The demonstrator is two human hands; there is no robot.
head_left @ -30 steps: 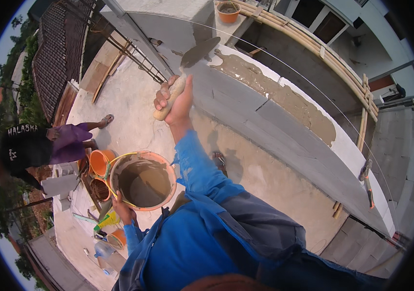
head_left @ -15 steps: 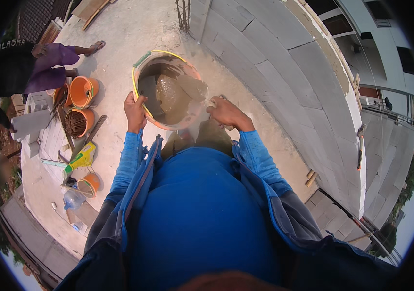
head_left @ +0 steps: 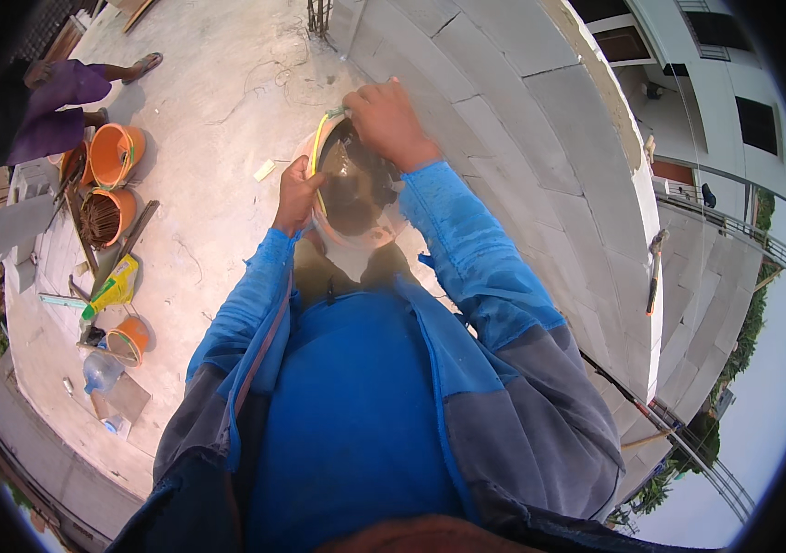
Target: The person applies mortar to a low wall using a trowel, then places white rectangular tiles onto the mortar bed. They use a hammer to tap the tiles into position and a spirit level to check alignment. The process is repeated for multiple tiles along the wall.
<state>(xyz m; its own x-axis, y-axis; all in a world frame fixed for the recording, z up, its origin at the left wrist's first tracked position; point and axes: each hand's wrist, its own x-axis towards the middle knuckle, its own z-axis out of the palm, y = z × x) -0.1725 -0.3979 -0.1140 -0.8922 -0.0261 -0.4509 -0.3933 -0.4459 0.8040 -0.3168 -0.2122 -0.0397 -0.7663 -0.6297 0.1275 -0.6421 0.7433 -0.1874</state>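
Observation:
Between my knees stands an orange mortar bucket [head_left: 352,241], its mouth toward me, with dark wet mix [head_left: 356,198] inside. My left hand [head_left: 298,196] is closed on the left rim, thumb by the yellow wire handle [head_left: 318,143]. At the far rim my right hand [head_left: 387,122] is closed around the handle near its green grip [head_left: 334,112]. That hand and its sleeve cover the bucket's upper right side.
A grey block wall [head_left: 513,157] rises close on the right. To the left are orange buckets [head_left: 117,155], a yellow-green bag [head_left: 117,284], a small orange bucket [head_left: 129,339] and a clear jug [head_left: 102,371]. A person in purple shorts [head_left: 61,97] stands at upper left.
My right hand has left the bucket's right side and moved up to the handle at the far rim. The pale, mix-covered shape seen in the bucket no longer shows. My view has shifted right.

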